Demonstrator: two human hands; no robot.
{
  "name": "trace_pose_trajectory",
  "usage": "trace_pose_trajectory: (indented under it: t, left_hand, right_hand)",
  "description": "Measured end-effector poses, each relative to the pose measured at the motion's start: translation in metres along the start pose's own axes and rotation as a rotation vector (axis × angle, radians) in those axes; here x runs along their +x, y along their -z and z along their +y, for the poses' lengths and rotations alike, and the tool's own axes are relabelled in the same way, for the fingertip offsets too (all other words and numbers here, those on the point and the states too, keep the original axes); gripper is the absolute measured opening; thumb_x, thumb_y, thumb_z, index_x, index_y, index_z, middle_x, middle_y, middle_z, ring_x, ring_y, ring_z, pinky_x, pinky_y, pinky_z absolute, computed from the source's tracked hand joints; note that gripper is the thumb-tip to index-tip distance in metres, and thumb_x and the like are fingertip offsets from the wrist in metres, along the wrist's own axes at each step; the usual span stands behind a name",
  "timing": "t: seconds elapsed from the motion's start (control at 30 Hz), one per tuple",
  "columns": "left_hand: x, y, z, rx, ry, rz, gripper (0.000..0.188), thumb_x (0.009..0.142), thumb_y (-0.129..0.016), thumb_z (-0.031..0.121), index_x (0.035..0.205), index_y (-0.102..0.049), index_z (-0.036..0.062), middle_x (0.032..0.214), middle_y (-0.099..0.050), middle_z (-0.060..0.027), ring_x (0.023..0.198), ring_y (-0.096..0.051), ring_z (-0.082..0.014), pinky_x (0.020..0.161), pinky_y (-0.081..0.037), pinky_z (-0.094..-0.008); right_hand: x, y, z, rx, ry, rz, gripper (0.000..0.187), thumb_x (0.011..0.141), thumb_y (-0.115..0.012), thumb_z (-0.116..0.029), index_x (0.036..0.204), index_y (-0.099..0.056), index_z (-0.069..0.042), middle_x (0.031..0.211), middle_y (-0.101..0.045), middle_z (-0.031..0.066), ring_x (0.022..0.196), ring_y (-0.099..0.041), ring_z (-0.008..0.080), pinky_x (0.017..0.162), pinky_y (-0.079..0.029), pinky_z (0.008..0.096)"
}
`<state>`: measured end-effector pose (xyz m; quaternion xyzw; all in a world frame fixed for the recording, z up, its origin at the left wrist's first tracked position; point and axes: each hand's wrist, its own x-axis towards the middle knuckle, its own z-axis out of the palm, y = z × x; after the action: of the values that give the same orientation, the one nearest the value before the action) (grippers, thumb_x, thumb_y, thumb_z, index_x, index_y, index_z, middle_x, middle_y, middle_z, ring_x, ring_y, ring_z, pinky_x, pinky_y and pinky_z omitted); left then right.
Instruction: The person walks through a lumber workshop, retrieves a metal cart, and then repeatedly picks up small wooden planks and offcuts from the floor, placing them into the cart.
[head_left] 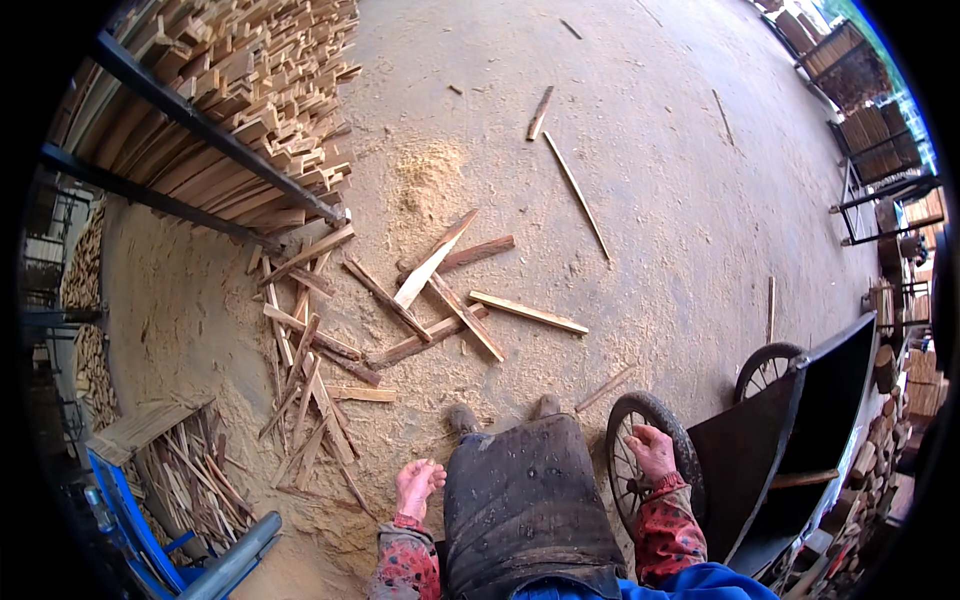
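My left hand (420, 488) hangs at the left side of my dark, dirty apron (530, 500), its fingers curled in with nothing visible in them. On the other side, my right hand (652, 452) is also loosely closed and looks bare. It appears in front of the spoked wheel (622, 462) of a black cart (745, 450); I cannot tell whether it touches. Beyond my boots (462, 418), split wood strips lie scattered on the floor, among them a pale wedge-shaped piece (432, 265) and a light straight strip (528, 312).
A tall stack of split wood (250, 110) stands behind dark metal bars (215, 130) at the far left. A blue metal frame (125, 520) with a pile of thin sticks (195, 470) sits near left. Sawdust (425, 180) covers parts of the concrete floor. Logs (870, 440) lie beyond the cart.
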<state>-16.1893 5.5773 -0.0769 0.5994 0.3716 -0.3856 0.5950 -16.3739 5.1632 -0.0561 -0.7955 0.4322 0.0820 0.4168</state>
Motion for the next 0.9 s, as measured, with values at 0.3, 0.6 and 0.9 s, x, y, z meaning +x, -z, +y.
trace_pose_trajectory:
  t: [0.3, 0.6, 0.9]
  left_hand:
    - [0.061, -0.059, 0.048, -0.074, 0.005, 0.123, 0.018, 0.089, -0.062, 0.016, 0.099, -0.056, 0.0014, 0.090, -0.065, -0.0120, 0.077, -0.065, -0.0194, 0.066, -0.055, -0.0292]
    - [0.188, -0.130, 0.054, -0.047, -0.004, 0.159, 0.020, 0.088, -0.063, 0.012, 0.103, -0.056, 0.0006, 0.091, -0.065, -0.0111, 0.079, -0.065, -0.0180, 0.067, -0.054, -0.0285]
    - [0.517, -0.107, 0.076, 0.697, -0.428, 0.275, 0.039, 0.078, -0.072, 0.018, 0.106, -0.054, -0.0019, 0.096, -0.065, -0.0165, 0.085, -0.064, -0.0226, 0.072, -0.053, -0.0336]
  right_hand:
    - [0.206, -0.086, 0.013, -0.208, 0.002, -0.292, 0.043, 0.074, -0.073, -0.031, 0.103, -0.067, -0.001, 0.087, -0.069, 0.0159, 0.081, -0.068, 0.0237, 0.074, -0.053, 0.0337]
    - [0.412, -0.191, 0.023, -0.441, 0.108, -0.434, 0.043, 0.070, -0.074, -0.036, 0.097, -0.068, -0.003, 0.083, -0.069, 0.0153, 0.079, -0.067, 0.0277, 0.072, -0.053, 0.0360]
    - [0.524, -0.340, 0.117, -0.694, 0.062, -0.415, 0.055, 0.067, -0.076, -0.033, 0.113, -0.061, -0.007, 0.110, -0.057, 0.0166, 0.101, -0.057, 0.0351, 0.086, -0.048, 0.0419]
